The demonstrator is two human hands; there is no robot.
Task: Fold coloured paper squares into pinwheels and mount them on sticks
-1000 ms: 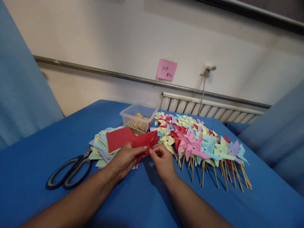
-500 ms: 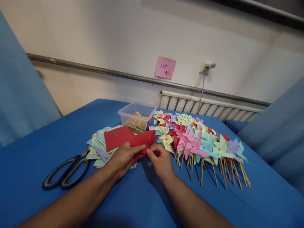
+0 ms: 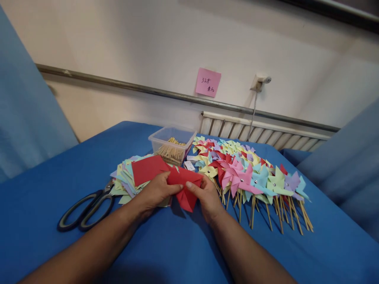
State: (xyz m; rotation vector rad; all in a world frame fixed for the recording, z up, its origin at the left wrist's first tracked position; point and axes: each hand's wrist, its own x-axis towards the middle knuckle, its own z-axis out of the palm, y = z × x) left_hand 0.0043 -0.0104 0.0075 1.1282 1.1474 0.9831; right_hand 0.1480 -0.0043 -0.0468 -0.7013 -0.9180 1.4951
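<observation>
Both hands hold the red paper (image 3: 186, 188) just above the blue table (image 3: 59, 173), btwn the paper stack (image 3: 127, 179) & the pinwheels (image 3: 245, 173). Left hand (image 3: 156, 191) fingers pinch its left edge; right hand (image 3: 209, 197) thumb & fingers pinch the right. Prob. v. light, thin, creases easily; best held by folded corners, w/ a soft pinch.

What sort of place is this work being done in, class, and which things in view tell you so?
Probably a makeshift craft bench indoors: a table under blue cloth against a wall with a radiator. Both hands fold red paper between a stack of paper squares and rows of finished pinwheels.
</observation>
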